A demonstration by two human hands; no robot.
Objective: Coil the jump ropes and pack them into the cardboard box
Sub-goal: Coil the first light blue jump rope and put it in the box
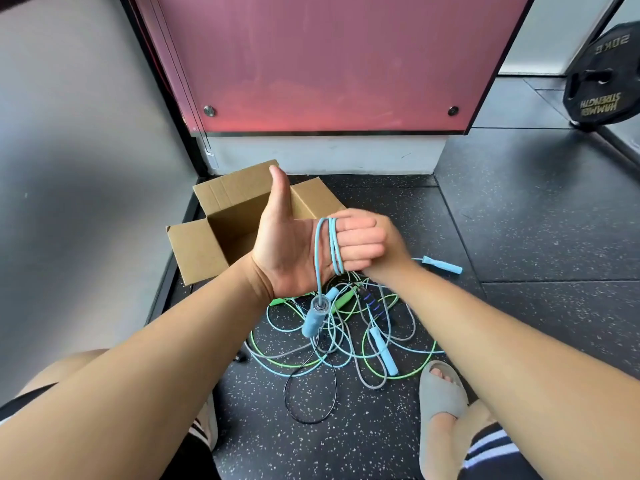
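Head view. The right hand sits behind the curled fingers of the left hand. Only its back and wrist show, so I cannot tell whether it grips anything. The left hand is raised palm toward the camera with the thumb up, and its fingers are closed around several loops of the blue rope, which wrap over the palm edge.

One handle of that rope hangs just below the left wrist, slightly blurred. A second blue handle lies on the floor to the right of the right wrist. Its cord runs toward the hands and disappears behind them.

The box stands open on the floor behind the left hand, which covers part of its inside and its right wall.

Below both hands, between the forearms, is a tangled pile of green, grey, blue and black ropes. It is hard to tell which cord belongs to which handle.

A plate at the right is cut off by the frame edge.
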